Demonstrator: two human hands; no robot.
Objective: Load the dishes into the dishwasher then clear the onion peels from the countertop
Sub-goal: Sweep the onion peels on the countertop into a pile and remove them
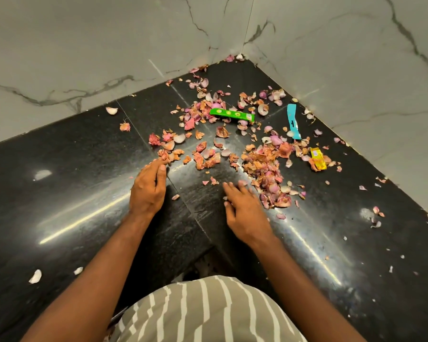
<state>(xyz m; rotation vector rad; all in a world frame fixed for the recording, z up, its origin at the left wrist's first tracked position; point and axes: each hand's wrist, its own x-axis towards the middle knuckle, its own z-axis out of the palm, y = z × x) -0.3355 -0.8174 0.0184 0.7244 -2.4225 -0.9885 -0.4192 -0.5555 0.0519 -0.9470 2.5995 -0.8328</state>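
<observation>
a: hands status?
b: both down on the black counter [67, 183], palms down. left hand [147, 187] has fingers loosely bent, fingertips touching the near edge of the onion peels [262, 166]. not gripping anything.
a: right?
b: right hand [244, 213] flat-ish, fingers spread and a bit blurred, tips just beside the thick pile of peels on its right side. holds nothing either.
a: where's the bulk of the peels?
b: spread across the counter's back corner, between the hands and the two marble walls [84, 45]. densest clump runs from right of the right hand up toward the middle. thinner scatter ahead of the left hand. a few bits right in the wall corner.
a: strays?
b: some loose pieces along the right wall and at the far right edge. pale, whitish bits far left, near and lower, well apart from the main mess.
a: anything not peel?
b: three wrappers mixed in. green wrapper [231, 115] lying flat in the back cluster, blue wrapper [293, 122] near the right wall, yellow wrapper [318, 157] further right among peels.
a: dishes, dishwasher?
b: not in frame. bottom shows only the person's striped shirt [208, 314] and both bare forearms.
</observation>
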